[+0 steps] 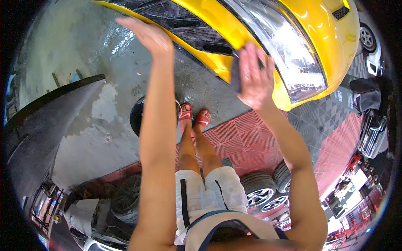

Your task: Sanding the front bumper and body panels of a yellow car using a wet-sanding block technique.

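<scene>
A wet yellow car [326,37] fills the top of the view, with a long clear headlight [289,54] and a dark front opening. At the body beside that headlight, my right hand [255,77] presses a dark grey pad [235,75], its fingers laid over it; the pad is partly hidden. My left hand [153,37] is stretched out near the car's lower front edge, fingers extended and somewhat blurred, with nothing seen in it. Whether it touches the car I cannot tell.
A black bucket [136,116] stands by my feet, partly behind my left forearm. Wheels with tyres [259,188] lie behind me on red floor tiles [238,134]. A large dark curved panel [42,113] is at the left. The grey floor [117,75] looks wet.
</scene>
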`<state>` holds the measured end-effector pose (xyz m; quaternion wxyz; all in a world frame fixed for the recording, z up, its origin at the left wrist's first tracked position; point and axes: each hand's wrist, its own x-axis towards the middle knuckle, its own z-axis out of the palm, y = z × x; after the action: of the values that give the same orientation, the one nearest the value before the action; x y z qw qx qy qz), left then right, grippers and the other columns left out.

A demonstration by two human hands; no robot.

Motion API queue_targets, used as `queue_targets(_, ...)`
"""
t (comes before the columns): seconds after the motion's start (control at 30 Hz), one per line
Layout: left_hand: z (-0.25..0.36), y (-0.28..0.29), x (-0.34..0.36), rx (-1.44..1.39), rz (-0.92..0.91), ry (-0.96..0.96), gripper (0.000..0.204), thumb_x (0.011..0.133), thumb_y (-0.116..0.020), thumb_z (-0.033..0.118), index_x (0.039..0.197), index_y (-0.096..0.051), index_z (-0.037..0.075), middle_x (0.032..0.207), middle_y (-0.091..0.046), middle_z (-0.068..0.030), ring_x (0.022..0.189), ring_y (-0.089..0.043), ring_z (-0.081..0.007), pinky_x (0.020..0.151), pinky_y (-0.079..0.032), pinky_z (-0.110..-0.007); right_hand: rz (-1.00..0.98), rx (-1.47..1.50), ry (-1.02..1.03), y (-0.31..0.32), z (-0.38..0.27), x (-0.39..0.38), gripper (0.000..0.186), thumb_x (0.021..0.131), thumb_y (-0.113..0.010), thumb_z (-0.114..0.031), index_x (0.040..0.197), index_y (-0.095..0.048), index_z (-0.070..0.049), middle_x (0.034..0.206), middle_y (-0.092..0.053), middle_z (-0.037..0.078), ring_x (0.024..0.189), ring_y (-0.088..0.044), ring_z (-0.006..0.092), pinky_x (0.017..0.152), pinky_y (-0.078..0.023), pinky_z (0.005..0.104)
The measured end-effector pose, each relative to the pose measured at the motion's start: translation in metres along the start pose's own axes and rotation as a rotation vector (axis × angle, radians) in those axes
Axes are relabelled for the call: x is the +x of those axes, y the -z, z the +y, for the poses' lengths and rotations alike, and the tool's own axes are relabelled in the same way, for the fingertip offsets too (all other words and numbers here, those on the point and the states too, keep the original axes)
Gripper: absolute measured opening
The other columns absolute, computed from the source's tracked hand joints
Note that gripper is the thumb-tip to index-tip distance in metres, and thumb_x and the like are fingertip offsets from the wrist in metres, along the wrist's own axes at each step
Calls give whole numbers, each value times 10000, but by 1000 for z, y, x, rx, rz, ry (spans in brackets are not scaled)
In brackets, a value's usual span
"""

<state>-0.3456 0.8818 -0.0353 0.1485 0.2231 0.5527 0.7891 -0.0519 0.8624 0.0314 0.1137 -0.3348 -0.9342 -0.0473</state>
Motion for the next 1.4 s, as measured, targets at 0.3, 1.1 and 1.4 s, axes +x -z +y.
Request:
queue_targets(0.3, -13, -4, 49, 28, 235, -30, 389, 1071, -375, 176, 1386, -404, -51, 1270, -497, -152, 1128, -474, -245, 1053, -322, -316, 98, 55, 54, 6, -16, 47, 943, 603, -758, -212, 1476, -464, -13, 1592, -372, 163, 1456, -370, 357, 1198, -243, 545)
queue_targets(1.1, 11, -24, 33, 344, 269, -37, 611, 1093, -343, 363, 1495, -332, -98, 1564, -345, -278, 1474, -299, -377, 1219, -207, -366, 17, 28, -2, 0, -6, 1, 786, 813, -697, -231, 1494, -399, 25, 1567, -370, 241, 1425, -362, 471, 1188, -164, 611)
queue_targets(1.4, 14, -24, 30, 412, 268, -7, 617, 1092, -351, 378, 1499, -339, -84, 1553, -367, -274, 1464, -322, -371, 1204, -231, -363, -3, -11, -48, -3, -3, -10, 811, 833, -669, -212, 1516, -329, 64, 1573, -322, 292, 1429, -320, 525, 1166, -140, 672)
